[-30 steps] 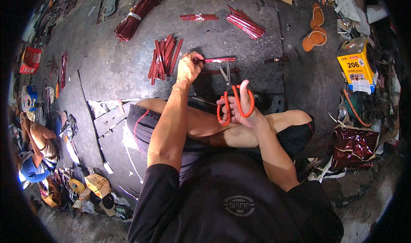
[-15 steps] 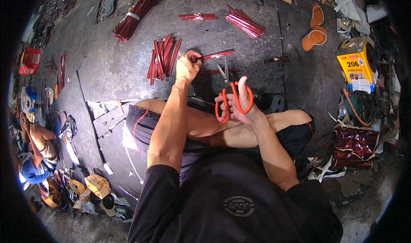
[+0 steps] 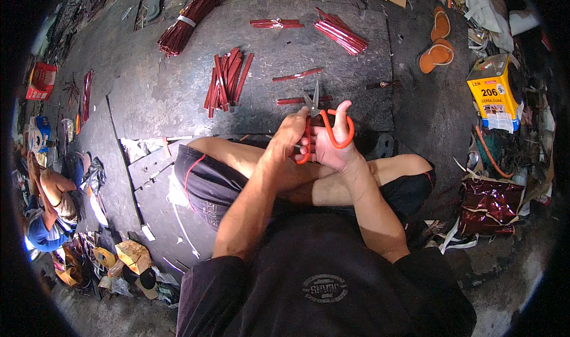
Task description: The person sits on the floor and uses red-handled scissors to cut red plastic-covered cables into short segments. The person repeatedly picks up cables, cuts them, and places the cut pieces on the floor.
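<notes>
The scissors (image 3: 341, 141) point to 12 o'clock, away from the person, their long axis running nearly 12 to 6; the blades stand slightly apart, and the orange handles lie toward 6. The right hand (image 3: 332, 147) has hold of them palm up, its fingers loosely curled at the loop on the 9 o'clock side, its thumb spread and raised at the loop on the 3 o'clock side.

The left hand (image 3: 292, 129) sits just beside the right one, at its 10 o'clock, with bent fingers reaching up by the pivot and the nearer loop. Those fingers overlap the scissors in this view; I cannot tell whether they grip anything.

Beyond the hands, on the dark board (image 3: 356, 70), a red strip (image 3: 291, 101) lies almost along 9 to 3, at about 1 o'clock from the left fingers, partly behind the blades. Farther out, at 12 o'clock, a second strip (image 3: 298, 74) runs from 9 toward between 2 and 3, well apart from both hands.

A loose pile of strips (image 3: 227, 81) lies at 10 o'clock from the left hand, its long axis mostly 1 to 7. Beyond it, a white-banded bundle (image 3: 193, 13) also slants from 1 to 7.
</notes>
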`<state>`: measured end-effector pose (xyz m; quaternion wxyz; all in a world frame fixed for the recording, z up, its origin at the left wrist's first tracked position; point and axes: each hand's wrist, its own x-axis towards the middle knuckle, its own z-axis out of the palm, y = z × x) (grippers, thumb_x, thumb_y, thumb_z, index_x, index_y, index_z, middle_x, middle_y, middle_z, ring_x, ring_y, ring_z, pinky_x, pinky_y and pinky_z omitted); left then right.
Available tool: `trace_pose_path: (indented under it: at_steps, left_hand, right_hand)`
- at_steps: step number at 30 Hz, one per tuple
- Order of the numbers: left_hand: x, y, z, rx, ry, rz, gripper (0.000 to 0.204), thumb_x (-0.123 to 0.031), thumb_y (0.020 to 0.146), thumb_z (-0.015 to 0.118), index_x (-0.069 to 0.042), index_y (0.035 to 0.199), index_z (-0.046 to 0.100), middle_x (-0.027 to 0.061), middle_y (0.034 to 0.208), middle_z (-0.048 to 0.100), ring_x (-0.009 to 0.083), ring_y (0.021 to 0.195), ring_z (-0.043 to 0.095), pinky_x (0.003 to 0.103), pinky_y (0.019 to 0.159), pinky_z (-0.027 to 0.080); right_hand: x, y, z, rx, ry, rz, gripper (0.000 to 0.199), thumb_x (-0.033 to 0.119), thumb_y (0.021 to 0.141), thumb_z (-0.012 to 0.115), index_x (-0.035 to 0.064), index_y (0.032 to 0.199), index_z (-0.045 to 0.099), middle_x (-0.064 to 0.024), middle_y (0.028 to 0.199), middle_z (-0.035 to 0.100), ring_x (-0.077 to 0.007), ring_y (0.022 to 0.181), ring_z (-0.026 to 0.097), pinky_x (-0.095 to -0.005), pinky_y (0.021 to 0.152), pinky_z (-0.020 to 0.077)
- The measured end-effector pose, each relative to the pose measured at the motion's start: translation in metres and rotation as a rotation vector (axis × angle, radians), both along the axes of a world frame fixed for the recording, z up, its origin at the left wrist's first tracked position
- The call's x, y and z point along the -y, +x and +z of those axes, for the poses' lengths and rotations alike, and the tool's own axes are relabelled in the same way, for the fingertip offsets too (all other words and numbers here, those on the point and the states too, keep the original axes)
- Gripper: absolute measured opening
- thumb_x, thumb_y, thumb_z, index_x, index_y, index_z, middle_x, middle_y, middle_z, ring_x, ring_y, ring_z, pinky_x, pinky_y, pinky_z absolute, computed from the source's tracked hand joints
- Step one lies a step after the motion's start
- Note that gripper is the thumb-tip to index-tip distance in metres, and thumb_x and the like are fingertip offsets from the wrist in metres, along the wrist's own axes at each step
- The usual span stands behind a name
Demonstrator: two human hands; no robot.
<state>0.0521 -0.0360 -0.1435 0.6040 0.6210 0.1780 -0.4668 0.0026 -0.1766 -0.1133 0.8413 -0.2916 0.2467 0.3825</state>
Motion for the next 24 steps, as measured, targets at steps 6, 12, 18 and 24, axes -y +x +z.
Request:
trace_pose_path:
  at_steps: [6,12,18,24]
  left_hand:
    - [-0.003,0.000,0.013,-0.187,-0.291,0.277,0.041,-0.047,0.093,0.054,-0.006,0.092,0.058,0.0051,0.069,0.053,0.0123,0.047,0.038,0.028,0.040,0.032]
    - [-0.002,0.002,0.001,-0.212,-0.148,0.193,0.044,-0.051,0.087,0.061,-0.007,0.091,0.057,0.0100,0.078,0.057,0.0182,0.051,0.046,0.036,0.042,0.040]
    - [-0.004,-0.004,-0.004,-0.355,-0.193,0.221,0.045,-0.051,0.088,0.059,-0.007,0.092,0.056,0.0147,0.081,0.057,0.0275,0.063,0.055,0.043,0.055,0.049]
    - [-0.004,-0.013,0.000,-0.350,-0.211,0.222,0.042,-0.052,0.089,0.055,-0.010,0.090,0.055,0.0098,0.077,0.056,0.0198,0.054,0.050,0.036,0.046,0.040]
  right_hand:
    - [0.002,0.001,0.005,0.019,0.114,-0.074,0.120,0.100,0.055,0.024,-0.0026,0.111,0.052,-0.0105,0.085,0.056,-0.0237,0.076,0.060,-0.0525,0.083,0.0533]
    - [-0.001,-0.008,0.000,-0.043,0.127,-0.144,0.111,0.097,0.059,0.030,0.0028,0.115,0.048,-0.0111,0.094,0.055,-0.0204,0.076,0.058,-0.0564,0.085,0.0523]
    - [-0.002,-0.017,-0.005,-0.072,0.103,-0.129,0.112,0.097,0.060,0.030,0.0011,0.115,0.047,-0.0113,0.091,0.055,-0.0210,0.075,0.058,-0.0563,0.084,0.0531]
    - [-0.002,-0.024,-0.003,-0.066,0.121,-0.080,0.112,0.097,0.061,0.028,0.0002,0.113,0.050,-0.0097,0.084,0.055,-0.0231,0.072,0.059,-0.0534,0.084,0.0531]
